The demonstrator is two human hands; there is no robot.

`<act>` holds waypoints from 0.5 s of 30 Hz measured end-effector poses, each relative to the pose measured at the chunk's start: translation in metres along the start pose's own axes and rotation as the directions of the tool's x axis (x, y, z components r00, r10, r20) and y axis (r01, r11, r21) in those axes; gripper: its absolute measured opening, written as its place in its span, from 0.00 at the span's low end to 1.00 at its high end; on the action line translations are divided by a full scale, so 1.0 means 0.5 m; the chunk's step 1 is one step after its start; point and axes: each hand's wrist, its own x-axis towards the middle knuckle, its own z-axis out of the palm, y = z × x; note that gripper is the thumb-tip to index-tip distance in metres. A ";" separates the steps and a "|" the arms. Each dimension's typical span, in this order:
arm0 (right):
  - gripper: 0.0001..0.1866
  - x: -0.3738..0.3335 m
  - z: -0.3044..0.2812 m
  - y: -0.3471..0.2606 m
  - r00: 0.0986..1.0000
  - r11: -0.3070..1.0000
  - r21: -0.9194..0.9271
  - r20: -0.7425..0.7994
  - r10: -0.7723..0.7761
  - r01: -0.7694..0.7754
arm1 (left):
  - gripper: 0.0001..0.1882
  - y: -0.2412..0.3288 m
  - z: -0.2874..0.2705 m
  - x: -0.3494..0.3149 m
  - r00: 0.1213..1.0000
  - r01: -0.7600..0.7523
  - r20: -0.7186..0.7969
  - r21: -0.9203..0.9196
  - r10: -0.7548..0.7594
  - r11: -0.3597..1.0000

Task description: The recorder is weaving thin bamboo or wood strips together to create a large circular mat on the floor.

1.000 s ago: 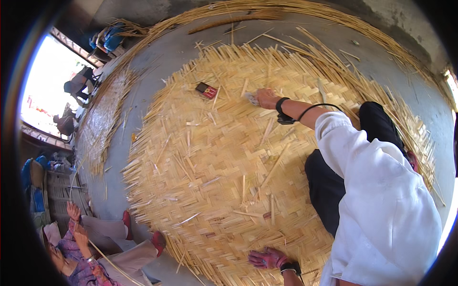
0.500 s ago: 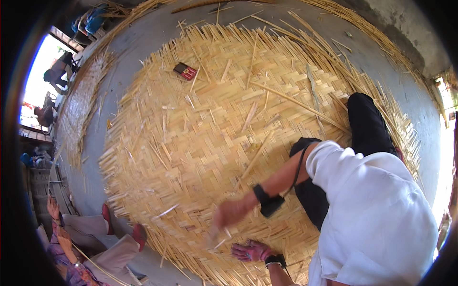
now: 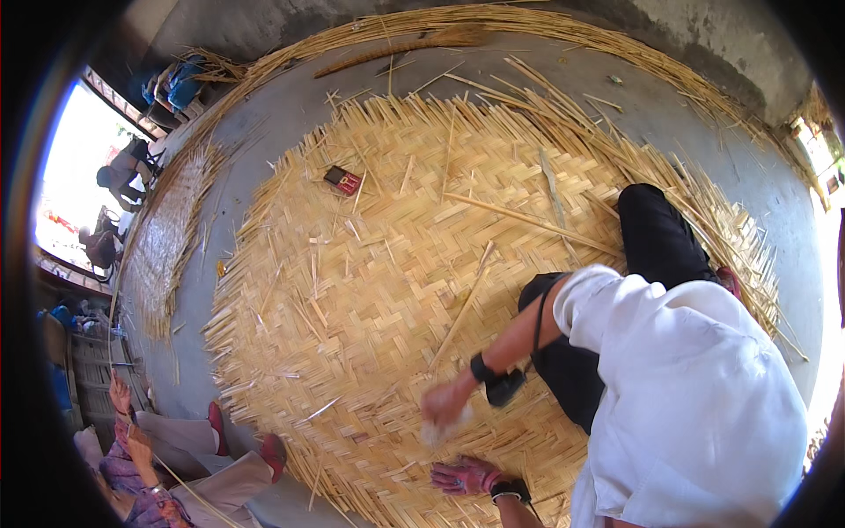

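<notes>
A large round woven mat (image 3: pixel 370 290) of pale yellow bamboo strips lies flat on the grey floor, its herringbone weave dense in the middle and its strip ends fraying loose all round the rim. Loose strips lie scattered over it. One long loose strip (image 3: pixel 465 304) runs diagonally toward 7 o'clock near the centre.

Small red box (image 3: pixel 343 180) (lying flat), second woven mat (image 3: pixel 163 242), seated person's red shoes (image 3: pixel 273 453)
</notes>
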 end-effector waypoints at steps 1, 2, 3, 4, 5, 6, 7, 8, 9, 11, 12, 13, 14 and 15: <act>0.15 0.034 0.020 -0.034 0.992 0.987 0.139 -0.111 -0.061 0.076 | 0.35 -0.003 0.004 0.003 0.996 0.020 0.091 0.022 -0.022 1.000; 0.14 0.054 0.025 -0.060 0.969 0.925 0.312 -0.181 -0.165 0.216 | 0.35 -0.009 0.009 0.003 0.985 0.044 0.167 0.041 -0.051 0.998; 0.13 0.063 -0.012 -0.061 0.940 0.973 0.194 -0.335 -0.055 0.126 | 0.35 -0.013 0.014 0.003 0.979 0.045 0.199 0.054 -0.055 0.998; 0.12 0.064 -0.074 -0.048 0.850 0.981 0.099 -0.518 -0.094 0.169 | 0.35 -0.014 0.020 0.002 0.988 0.037 0.147 0.066 -0.046 0.997; 0.12 0.050 -0.157 -0.019 0.802 0.996 0.065 -0.591 0.085 -0.057 | 0.35 -0.016 0.024 0.002 0.987 0.038 0.156 0.078 -0.050 0.996; 0.11 0.017 -0.239 0.014 0.688 0.981 0.102 -0.701 0.188 -0.164 | 0.35 -0.016 0.027 0.001 0.995 0.028 0.093 0.076 -0.035 0.997; 0.14 -0.023 -0.321 0.055 0.534 0.912 0.063 -0.793 0.293 -0.406 | 0.35 -0.016 0.029 0.001 0.996 0.027 0.084 0.068 -0.032 0.997; 0.16 -0.067 -0.396 0.099 0.347 0.777 0.222 -0.799 0.492 -0.589 | 0.34 -0.016 0.031 0.000 0.995 0.028 0.098 0.059 -0.034 0.998; 0.18 -0.122 -0.457 0.142 0.201 0.562 0.070 -0.892 0.406 -0.824 | 0.34 -0.016 0.032 0.000 0.996 0.028 0.079 0.067 -0.033 0.997; 0.18 -0.229 -0.511 0.216 0.025 0.478 0.117 -0.960 0.280 -0.871 | 0.34 -0.016 0.034 0.000 0.996 0.019 0.083 0.105 -0.028 0.994; 0.18 -0.260 -0.494 0.247 0.093 0.529 0.057 -0.963 0.254 -0.847 | 0.34 -0.018 0.034 0.000 1.000 -0.001 0.020 0.099 -0.001 0.995; 0.16 -0.287 -0.470 0.269 0.228 0.512 -0.022 -0.911 0.344 -0.859 | 0.34 -0.017 0.036 0.000 0.999 -0.003 0.039 0.072 0.001 0.997; 0.15 -0.302 -0.429 0.283 0.323 0.480 -0.076 -0.830 0.456 -0.874 | 0.34 -0.021 0.035 -0.001 0.997 -0.010 0.077 0.054 0.006 0.999; 0.15 -0.308 -0.383 0.285 0.396 0.458 -0.136 -0.743 0.540 -0.879 | 0.35 -0.018 0.037 0.001 0.998 -0.024 0.061 0.112 0.017 0.993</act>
